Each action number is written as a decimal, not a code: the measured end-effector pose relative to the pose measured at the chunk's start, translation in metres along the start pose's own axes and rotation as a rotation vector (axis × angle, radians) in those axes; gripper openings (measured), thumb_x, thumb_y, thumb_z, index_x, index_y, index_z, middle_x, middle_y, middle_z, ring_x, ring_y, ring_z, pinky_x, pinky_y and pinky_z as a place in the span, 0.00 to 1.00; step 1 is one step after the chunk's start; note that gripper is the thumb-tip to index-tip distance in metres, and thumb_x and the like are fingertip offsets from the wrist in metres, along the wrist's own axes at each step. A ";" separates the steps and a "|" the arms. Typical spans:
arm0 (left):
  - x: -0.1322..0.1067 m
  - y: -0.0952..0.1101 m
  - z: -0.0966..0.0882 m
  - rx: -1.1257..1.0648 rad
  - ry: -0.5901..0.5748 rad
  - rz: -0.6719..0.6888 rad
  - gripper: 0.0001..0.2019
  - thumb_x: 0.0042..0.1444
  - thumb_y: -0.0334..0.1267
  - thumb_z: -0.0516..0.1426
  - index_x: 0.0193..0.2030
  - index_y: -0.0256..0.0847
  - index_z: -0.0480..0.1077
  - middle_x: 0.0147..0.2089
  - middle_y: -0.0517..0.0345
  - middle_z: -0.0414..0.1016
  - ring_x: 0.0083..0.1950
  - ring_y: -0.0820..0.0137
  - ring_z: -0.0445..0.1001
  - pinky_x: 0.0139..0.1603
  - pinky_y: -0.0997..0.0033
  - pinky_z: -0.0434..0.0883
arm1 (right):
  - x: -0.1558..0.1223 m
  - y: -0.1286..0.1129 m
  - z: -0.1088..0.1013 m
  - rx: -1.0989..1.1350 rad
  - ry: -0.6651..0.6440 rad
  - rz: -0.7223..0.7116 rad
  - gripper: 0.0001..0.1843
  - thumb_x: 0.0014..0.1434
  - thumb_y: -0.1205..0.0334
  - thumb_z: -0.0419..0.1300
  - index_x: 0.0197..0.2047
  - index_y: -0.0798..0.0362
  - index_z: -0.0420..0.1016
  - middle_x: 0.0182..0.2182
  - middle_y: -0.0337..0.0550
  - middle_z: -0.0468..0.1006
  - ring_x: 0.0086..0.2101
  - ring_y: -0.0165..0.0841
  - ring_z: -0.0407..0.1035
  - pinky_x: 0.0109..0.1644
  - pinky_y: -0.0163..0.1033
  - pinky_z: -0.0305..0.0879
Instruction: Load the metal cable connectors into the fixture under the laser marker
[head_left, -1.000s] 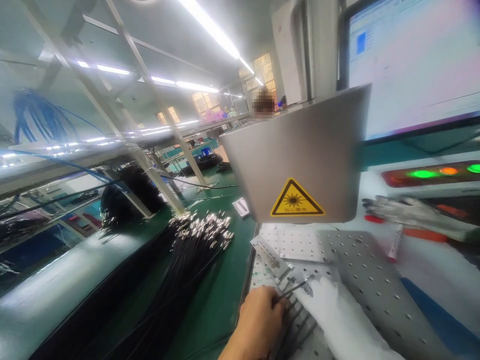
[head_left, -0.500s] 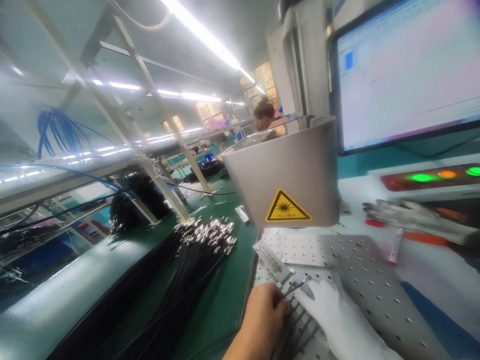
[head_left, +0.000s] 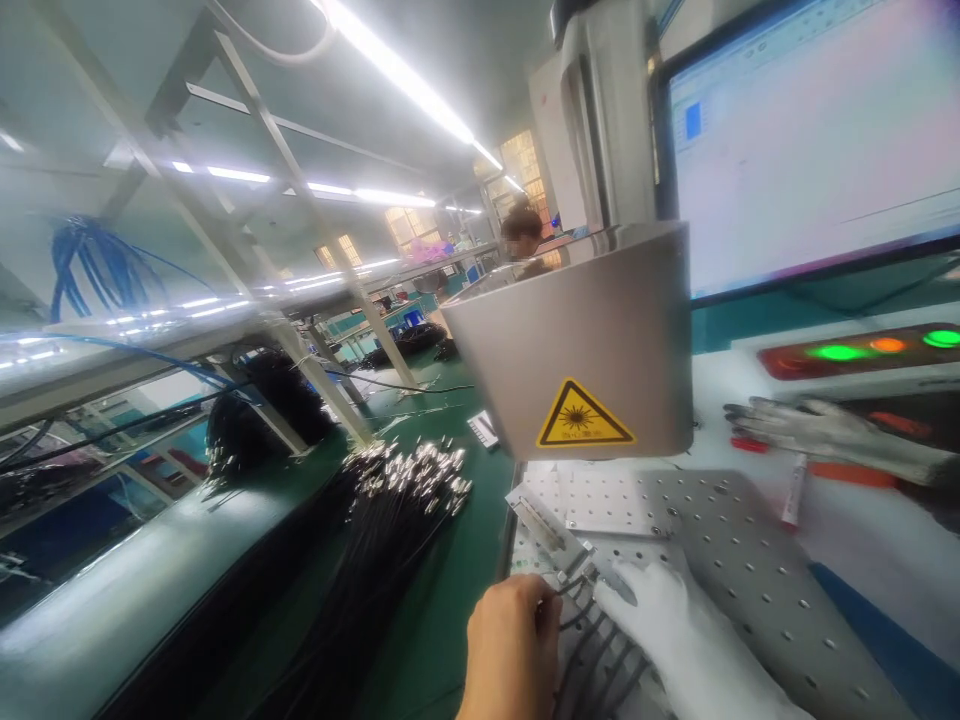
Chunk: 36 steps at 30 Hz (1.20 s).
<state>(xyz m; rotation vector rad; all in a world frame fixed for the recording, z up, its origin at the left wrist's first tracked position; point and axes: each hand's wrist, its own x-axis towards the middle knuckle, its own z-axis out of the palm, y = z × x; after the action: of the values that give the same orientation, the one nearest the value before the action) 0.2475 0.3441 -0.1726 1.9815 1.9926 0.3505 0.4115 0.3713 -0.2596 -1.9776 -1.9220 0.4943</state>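
Biggest thing was the laser hood (head_left: 577,340) w/ its yellow warning sticker (head_left: 584,416), hanging over the perforated plate (head_left: 735,540) – everything else placed relative to that plate. Monitor (head_left: 810,150) stood behind it, lamp bar (head_left: 862,352) and a spare grey glove (head_left: 825,432) just beyond its far edge, marker (head_left: 792,492) near that edge too. Left of the plate, on the green bench (head_left: 457,560), lay the bundle of black cables (head_left: 390,520), metal tips fanned toward the hood, prob. so ends sat handy. At the plate's near-left corner my bare left hand (head_left: 514,640) pinched one thin cable end (head_left: 566,588), fingers closed on it. My gloved right hand (head_left: 675,630) lay flat – fingers spread on the row of cables (head_left: 600,655) in the fixture, pressing them still. Hands close, not touching.
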 end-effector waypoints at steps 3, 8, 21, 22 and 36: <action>-0.003 0.002 -0.003 0.142 -0.078 -0.039 0.11 0.57 0.35 0.52 0.30 0.44 0.75 0.37 0.54 0.79 0.38 0.66 0.74 0.33 0.70 0.55 | 0.001 0.000 -0.001 0.024 -0.042 0.025 0.17 0.62 0.54 0.51 0.43 0.44 0.81 0.35 0.48 0.78 0.37 0.41 0.75 0.38 0.40 0.69; 0.002 0.009 -0.001 0.334 -0.172 -0.077 0.13 0.58 0.33 0.50 0.34 0.43 0.77 0.42 0.51 0.79 0.43 0.61 0.76 0.35 0.68 0.58 | 0.001 0.000 0.002 0.027 -0.042 0.043 0.19 0.64 0.50 0.50 0.49 0.40 0.79 0.39 0.49 0.79 0.39 0.44 0.75 0.37 0.43 0.69; 0.007 0.006 -0.001 0.302 -0.157 -0.056 0.13 0.56 0.33 0.50 0.33 0.42 0.77 0.42 0.49 0.80 0.45 0.58 0.77 0.38 0.65 0.61 | 0.001 0.001 0.001 -0.178 0.071 -0.241 0.15 0.59 0.69 0.54 0.38 0.40 0.79 0.33 0.39 0.76 0.30 0.34 0.69 0.31 0.35 0.61; 0.007 0.005 0.000 0.298 -0.158 -0.053 0.13 0.56 0.33 0.50 0.33 0.43 0.77 0.41 0.50 0.80 0.45 0.58 0.77 0.38 0.65 0.62 | 0.004 0.001 0.001 -0.165 0.066 -0.245 0.14 0.59 0.68 0.55 0.38 0.41 0.78 0.33 0.39 0.76 0.31 0.33 0.70 0.31 0.35 0.61; 0.031 0.024 -0.003 0.450 -0.419 0.012 0.14 0.57 0.35 0.49 0.41 0.40 0.76 0.46 0.43 0.79 0.50 0.52 0.77 0.48 0.56 0.72 | 0.001 -0.001 0.040 -0.259 0.638 -0.263 0.06 0.59 0.63 0.58 0.29 0.48 0.72 0.23 0.41 0.70 0.24 0.36 0.66 0.27 0.38 0.57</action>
<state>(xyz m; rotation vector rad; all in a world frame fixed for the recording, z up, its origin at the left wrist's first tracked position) 0.2688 0.3759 -0.1616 2.0916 1.8923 -0.5185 0.3919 0.3725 -0.2947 -1.6903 -1.8271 -0.4292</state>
